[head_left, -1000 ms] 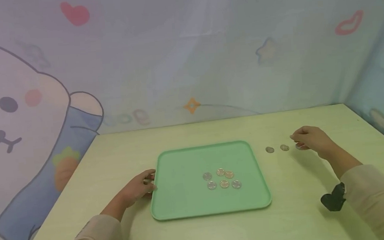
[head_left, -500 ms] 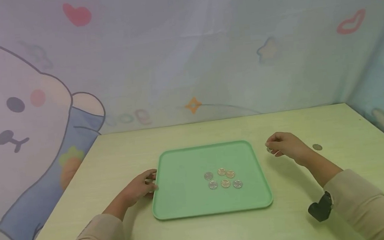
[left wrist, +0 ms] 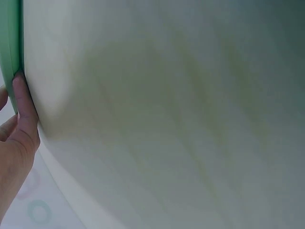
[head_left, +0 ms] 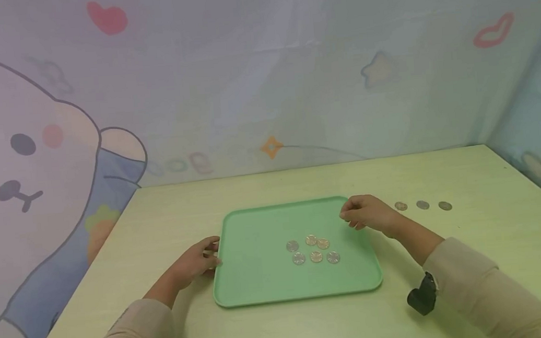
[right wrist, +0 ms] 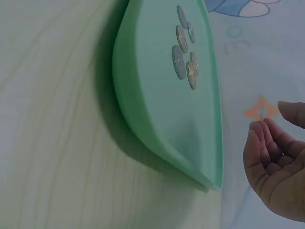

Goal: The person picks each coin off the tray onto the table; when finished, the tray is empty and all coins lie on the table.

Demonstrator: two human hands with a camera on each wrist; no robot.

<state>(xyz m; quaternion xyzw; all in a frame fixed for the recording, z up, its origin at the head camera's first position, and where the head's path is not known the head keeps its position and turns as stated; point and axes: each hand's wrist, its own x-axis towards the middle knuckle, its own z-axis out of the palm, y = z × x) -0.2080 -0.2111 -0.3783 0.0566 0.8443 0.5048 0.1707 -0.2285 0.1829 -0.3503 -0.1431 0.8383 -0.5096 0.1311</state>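
A pale green tray (head_left: 255, 290) lies on the table with several coins (head_left: 316, 257) on its right half, some silver, some gold-toned. At its left rim rests my left hand (head_left: 194, 266), fingertips touching the outside edge; the left wrist view also shows fingers (left wrist: 26, 109) against the rim. My right hand (head_left: 370, 215) hovers over the tray's far right corner, its fingers curled downward. In the right wrist view, the curled fingers (right wrist: 281, 157) hang above the tray and no coin shows; I cannot tell whether one is hidden between them.
Right of the tray, three coins lie in a row on the light wooden table: a reddish coin (head_left: 401, 206), a silver coin (head_left: 422, 205) and a darker coin (head_left: 445, 206). A printed cloth backdrop (head_left: 246, 87) stands behind the table. Black wrist cameras sit under both sleeves.
My right hand has moved left, past the row of coins to over the tray's corner. The leftmost coin of the row no longer shows. My left hand and the tray's coins stay put.
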